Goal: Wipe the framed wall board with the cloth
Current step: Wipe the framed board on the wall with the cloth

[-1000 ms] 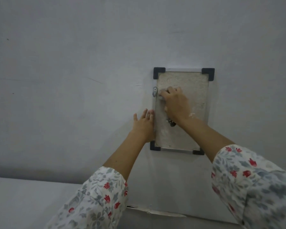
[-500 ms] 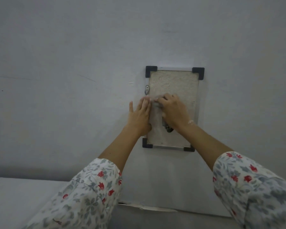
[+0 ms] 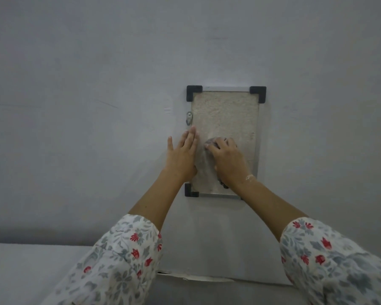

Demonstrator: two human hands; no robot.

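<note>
Your right hand (image 3: pixel 226 160) is curling over the cloth (image 3: pixel 209 144), pressing it against the framed wall board (image 3: pixel 224 115) just below the picture's centre; a corner of the cloth is peeking out past your fingertips. Your left hand (image 3: pixel 182 156) is lying flat with its fingers spread, bracing the board's left edge and the wall (image 3: pixel 97 95) beside it. The board is hanging upright, its long axis running top to bottom. Most of the bare surface is lying above your right hand, so that nearer hand is probably needing to travel upward along that axis.
</note>
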